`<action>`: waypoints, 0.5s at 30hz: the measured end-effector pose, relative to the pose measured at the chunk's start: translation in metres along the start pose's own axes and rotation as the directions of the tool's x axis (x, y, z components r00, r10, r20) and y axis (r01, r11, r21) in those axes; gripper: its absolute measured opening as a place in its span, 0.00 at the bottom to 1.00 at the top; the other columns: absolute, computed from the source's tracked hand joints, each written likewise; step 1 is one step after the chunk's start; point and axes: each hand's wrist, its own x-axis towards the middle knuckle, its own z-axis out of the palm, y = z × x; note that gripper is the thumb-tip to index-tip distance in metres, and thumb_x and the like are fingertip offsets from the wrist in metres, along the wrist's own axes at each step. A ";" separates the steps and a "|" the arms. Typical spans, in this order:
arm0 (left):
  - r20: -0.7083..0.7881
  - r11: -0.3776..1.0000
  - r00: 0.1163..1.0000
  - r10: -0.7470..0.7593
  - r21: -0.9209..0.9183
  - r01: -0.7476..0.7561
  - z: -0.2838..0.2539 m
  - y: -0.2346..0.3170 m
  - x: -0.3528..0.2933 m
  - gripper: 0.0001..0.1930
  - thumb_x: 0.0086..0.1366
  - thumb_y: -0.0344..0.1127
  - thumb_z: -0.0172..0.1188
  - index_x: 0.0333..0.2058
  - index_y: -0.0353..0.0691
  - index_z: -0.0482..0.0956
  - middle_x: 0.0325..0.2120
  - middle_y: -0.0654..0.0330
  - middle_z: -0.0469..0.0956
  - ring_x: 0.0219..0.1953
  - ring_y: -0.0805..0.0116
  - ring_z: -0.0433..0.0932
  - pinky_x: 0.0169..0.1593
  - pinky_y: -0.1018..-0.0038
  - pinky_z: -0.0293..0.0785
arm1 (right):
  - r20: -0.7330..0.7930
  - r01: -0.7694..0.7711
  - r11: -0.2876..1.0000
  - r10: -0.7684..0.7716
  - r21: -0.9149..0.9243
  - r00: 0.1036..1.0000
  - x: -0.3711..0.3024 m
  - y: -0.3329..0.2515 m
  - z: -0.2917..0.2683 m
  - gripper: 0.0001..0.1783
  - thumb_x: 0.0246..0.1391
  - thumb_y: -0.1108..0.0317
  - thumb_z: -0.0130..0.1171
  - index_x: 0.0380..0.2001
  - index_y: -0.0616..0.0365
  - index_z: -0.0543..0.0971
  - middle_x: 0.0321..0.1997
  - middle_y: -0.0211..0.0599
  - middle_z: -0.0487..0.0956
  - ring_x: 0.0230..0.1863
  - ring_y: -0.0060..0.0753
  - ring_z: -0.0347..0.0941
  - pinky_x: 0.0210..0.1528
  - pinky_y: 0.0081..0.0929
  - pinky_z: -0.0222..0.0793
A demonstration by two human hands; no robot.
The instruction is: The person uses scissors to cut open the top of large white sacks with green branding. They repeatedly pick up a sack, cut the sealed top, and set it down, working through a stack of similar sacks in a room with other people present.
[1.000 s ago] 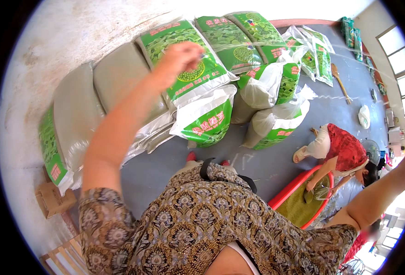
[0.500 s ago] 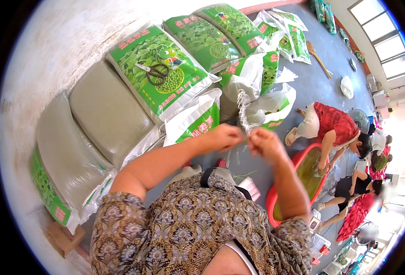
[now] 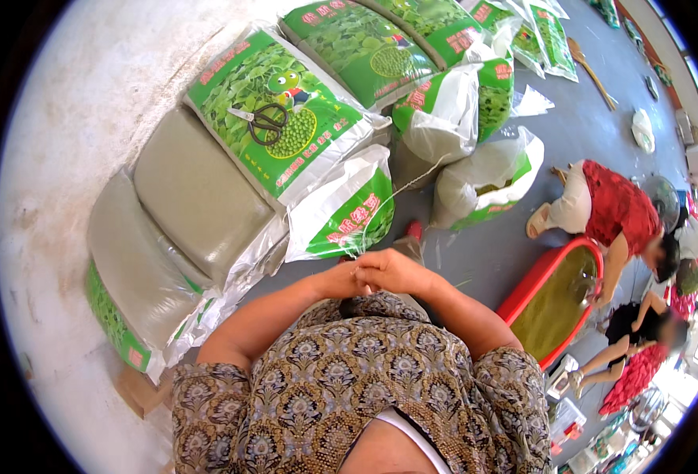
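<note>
My left hand (image 3: 339,280) and my right hand (image 3: 396,272) are closed together in front of my waist. A thin white string (image 3: 400,188) runs from them up to a green-and-white sack (image 3: 453,107) ahead. Loose ends of it show just above my fingers, though the exact grip is hidden. Just ahead of my hands a filled sack shows its green-and-white end (image 3: 347,213). To its right an open white sack (image 3: 463,189) stands on the floor, with greenish contents showing at its mouth.
Filled sacks (image 3: 199,201) lie along the left wall; black-handled scissors (image 3: 266,124) rest on one. At right a person in a red top (image 3: 619,201) bends over a red tub (image 3: 515,304) of greenish contents. A wooden-handled tool (image 3: 594,75) lies on the far floor.
Both hands have come down and closer together, drawing toward my waist. The twisted white strand that stood above them is now a long thin string stretched from the sack. My view has shifted.
</note>
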 end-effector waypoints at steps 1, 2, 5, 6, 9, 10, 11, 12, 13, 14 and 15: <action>0.088 0.999 0.995 -0.046 0.025 0.044 0.003 0.002 0.013 0.07 0.50 0.34 0.50 0.26 0.37 0.72 0.22 0.60 0.71 0.28 0.74 0.68 0.33 0.74 0.65 | -0.029 0.033 0.999 -0.034 -0.012 0.999 0.003 -0.001 -0.022 0.08 0.48 0.69 0.49 0.30 0.62 0.73 0.21 0.30 0.72 0.20 0.19 0.67 0.23 0.19 0.65; 0.107 0.990 0.985 -0.138 0.007 0.138 -0.002 0.005 0.024 0.08 0.52 0.35 0.49 0.28 0.38 0.73 0.22 0.60 0.72 0.27 0.71 0.69 0.31 0.74 0.66 | -0.070 0.072 0.997 -0.073 -0.018 0.995 0.007 -0.003 -0.043 0.08 0.48 0.70 0.49 0.30 0.62 0.73 0.21 0.30 0.72 0.20 0.19 0.67 0.23 0.19 0.65; 0.107 0.858 0.941 -0.322 0.453 0.242 -0.032 -0.004 0.055 0.12 0.56 0.41 0.44 0.32 0.43 0.74 0.23 0.56 0.74 0.24 0.59 0.72 0.28 0.70 0.67 | -0.359 -0.225 0.968 0.250 0.113 0.899 -0.001 0.004 -0.126 0.09 0.48 0.66 0.48 0.28 0.61 0.73 0.19 0.36 0.71 0.17 0.22 0.66 0.20 0.20 0.63; 0.036 0.610 0.956 -0.290 0.777 0.155 -0.050 -0.026 0.061 0.11 0.53 0.42 0.45 0.27 0.43 0.73 0.23 0.51 0.73 0.26 0.58 0.73 0.30 0.66 0.68 | -0.463 -0.344 0.920 0.392 0.189 0.795 -0.010 0.016 -0.158 0.09 0.48 0.67 0.47 0.27 0.60 0.73 0.17 0.35 0.71 0.16 0.19 0.65 0.18 0.17 0.61; -0.027 0.129 0.737 -0.675 0.980 0.153 -0.106 -0.008 0.096 0.12 0.51 0.34 0.45 0.30 0.40 0.77 0.33 0.53 0.75 0.36 0.57 0.74 0.37 0.65 0.69 | -0.665 -0.293 0.919 0.394 0.264 0.635 -0.067 0.073 -0.227 0.09 0.46 0.68 0.47 0.26 0.62 0.73 0.14 0.33 0.69 0.13 0.20 0.64 0.16 0.19 0.60; -0.060 0.065 0.712 -0.700 0.987 0.148 -0.123 0.005 0.117 0.12 0.51 0.33 0.45 0.31 0.39 0.77 0.35 0.53 0.74 0.37 0.57 0.74 0.38 0.64 0.69 | -0.689 -0.357 0.905 0.411 0.230 0.597 -0.089 0.100 -0.240 0.08 0.46 0.69 0.47 0.25 0.63 0.73 0.14 0.32 0.69 0.13 0.20 0.65 0.15 0.19 0.59; -0.110 0.090 0.723 -0.682 0.969 0.232 -0.144 0.024 0.145 0.13 0.50 0.32 0.44 0.31 0.38 0.77 0.36 0.52 0.74 0.37 0.57 0.74 0.39 0.64 0.69 | -0.682 -0.415 0.888 0.428 0.197 0.593 -0.108 0.125 -0.245 0.08 0.45 0.69 0.47 0.25 0.63 0.72 0.14 0.33 0.70 0.12 0.21 0.64 0.14 0.20 0.59; -0.068 0.075 0.737 -0.672 0.984 0.159 -0.171 0.050 0.181 0.13 0.51 0.31 0.43 0.31 0.36 0.76 0.36 0.50 0.73 0.37 0.57 0.73 0.39 0.63 0.68 | -0.669 -0.469 0.867 0.448 0.165 0.593 -0.127 0.149 -0.244 0.08 0.45 0.69 0.46 0.25 0.64 0.72 0.15 0.34 0.70 0.11 0.22 0.64 0.13 0.21 0.59; -0.231 0.079 0.788 -0.571 0.939 0.333 -0.183 0.098 0.241 0.14 0.51 0.34 0.43 0.32 0.35 0.76 0.33 0.49 0.74 0.36 0.56 0.73 0.40 0.62 0.67 | -0.663 -0.549 0.810 0.528 0.206 0.530 -0.162 0.168 -0.245 0.08 0.44 0.70 0.46 0.24 0.64 0.72 0.15 0.35 0.71 0.10 0.23 0.64 0.12 0.22 0.59; -0.039 -0.243 0.949 -0.314 0.969 -0.041 -0.243 0.122 0.290 0.16 0.53 0.39 0.44 0.33 0.34 0.74 0.28 0.52 0.74 0.34 0.57 0.73 0.38 0.62 0.68 | -0.633 -0.582 0.776 0.582 0.245 0.510 -0.181 0.184 -0.236 0.08 0.44 0.70 0.46 0.24 0.64 0.72 0.15 0.36 0.71 0.10 0.24 0.64 0.11 0.23 0.59; -0.042 -0.183 0.995 -0.094 0.983 0.025 -0.249 0.174 0.349 0.16 0.54 0.39 0.43 0.35 0.34 0.72 0.30 0.51 0.73 0.34 0.57 0.73 0.38 0.63 0.69 | -0.652 -0.601 0.747 0.610 0.285 0.450 -0.231 0.218 -0.228 0.07 0.43 0.71 0.45 0.24 0.64 0.71 0.14 0.37 0.70 0.09 0.25 0.63 0.10 0.23 0.58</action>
